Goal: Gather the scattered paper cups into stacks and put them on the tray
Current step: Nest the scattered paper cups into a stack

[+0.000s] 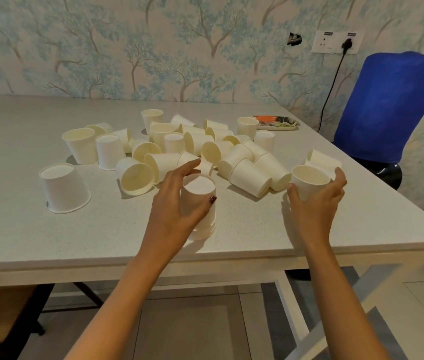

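Paper cups (205,149), smooth tapered cones, litter the speckled table (23,229).

Matt paper cups (247,178), speckled table (23,229).

Bare table (36,237) along the near edge — scattered cups (249,175) block the way to the tray (287,123).

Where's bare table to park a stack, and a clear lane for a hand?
Free: the far-left stretch of the table, behind the lone upside-down cup; the front strip between that cup and the stack in the left hand; the gap between both hands; the near-right corner beside the right hand. Crowded: the pile of cups mid-table, reaching back to the tray.
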Available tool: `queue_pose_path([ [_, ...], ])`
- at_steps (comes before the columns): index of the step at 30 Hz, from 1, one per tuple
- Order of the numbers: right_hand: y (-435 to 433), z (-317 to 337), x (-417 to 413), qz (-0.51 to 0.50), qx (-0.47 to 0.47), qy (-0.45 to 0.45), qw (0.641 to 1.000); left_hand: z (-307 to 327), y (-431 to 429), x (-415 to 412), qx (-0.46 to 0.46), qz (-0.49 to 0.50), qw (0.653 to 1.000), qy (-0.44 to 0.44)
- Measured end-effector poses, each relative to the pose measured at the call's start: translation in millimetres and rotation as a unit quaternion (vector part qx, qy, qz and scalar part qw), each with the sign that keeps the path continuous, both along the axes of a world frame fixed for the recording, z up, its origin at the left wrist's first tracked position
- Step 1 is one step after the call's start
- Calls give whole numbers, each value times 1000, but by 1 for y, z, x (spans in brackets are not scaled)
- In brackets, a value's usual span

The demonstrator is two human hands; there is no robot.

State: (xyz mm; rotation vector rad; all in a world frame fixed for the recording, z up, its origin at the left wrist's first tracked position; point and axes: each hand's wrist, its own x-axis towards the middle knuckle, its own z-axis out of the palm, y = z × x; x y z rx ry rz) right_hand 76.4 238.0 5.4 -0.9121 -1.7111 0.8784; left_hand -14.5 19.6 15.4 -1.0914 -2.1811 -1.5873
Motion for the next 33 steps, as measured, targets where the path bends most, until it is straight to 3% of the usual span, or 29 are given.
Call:
queue_pose_path([
  [6,6,-1,-4,34,-21,25,999,-18,-4,-1,14,-14,999,-50],
  [11,-9,12,1,58,-11,95,994,-27,-6,-3,5,-16,998,-66],
  [18,-52,56,8,222,25,141,964,-30,-5,-4,-22,-7,999,-38],
  [22,-68,73,6,306,56,127,942,-30,-4,-4,-21,-8,999,-37],
  [27,-85,85,0,339,86,117,930,-27,-5,-2,-13,1,998,-57],
  [33,-103,74,-21,359,85,12,929,-26,-6,-3,-10,-7,997,-80],
])
